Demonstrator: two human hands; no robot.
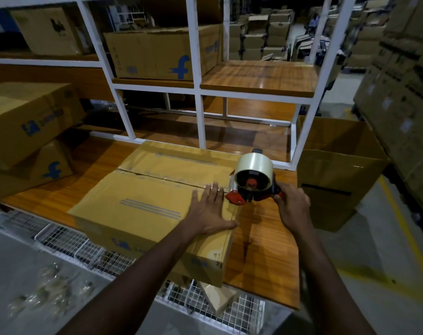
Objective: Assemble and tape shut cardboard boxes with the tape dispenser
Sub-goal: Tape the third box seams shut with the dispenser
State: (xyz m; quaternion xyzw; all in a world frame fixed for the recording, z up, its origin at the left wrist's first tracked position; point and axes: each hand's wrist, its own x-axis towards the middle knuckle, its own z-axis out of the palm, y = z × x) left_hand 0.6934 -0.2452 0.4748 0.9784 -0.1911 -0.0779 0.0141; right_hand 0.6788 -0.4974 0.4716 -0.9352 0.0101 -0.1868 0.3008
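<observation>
A: Where's our cardboard box point(142, 206)?
B: Centre of the frame, lying flat on the wooden table point(266, 250), near its front edge. It's brown, w/ top flaps folded down & meeting at a seam point(157, 176) that runs from mid-left to the right edge. We see a glossy clear strip along that seam. Blue printed lines on top, blue logo on the front side.
A: And the tape dispenser point(252, 183)?
B: Right of centre, at the box's right edge where the seam ends. Black & red body w/ a fat roll of clear tape point(254, 165) on it; its red front plate sits at the box edge.
A: Left hand point(209, 213)?
B: Flat on the box top near the right corner. Fingers are straight & a bit spread, tips reaching the seam, thumb out along the right edge. The palm presses down and holds nothing.
A: Right hand point(292, 204)?
B: Fingers curled round the dispenser's handle, just right of the box, above the table.
A: Anything else we note?
B: Two stacked boxes point(29, 131) at mid-left, a white rack point(198, 93) behind w/ more cartons, and an open carton point(338, 170) at the right.
</observation>
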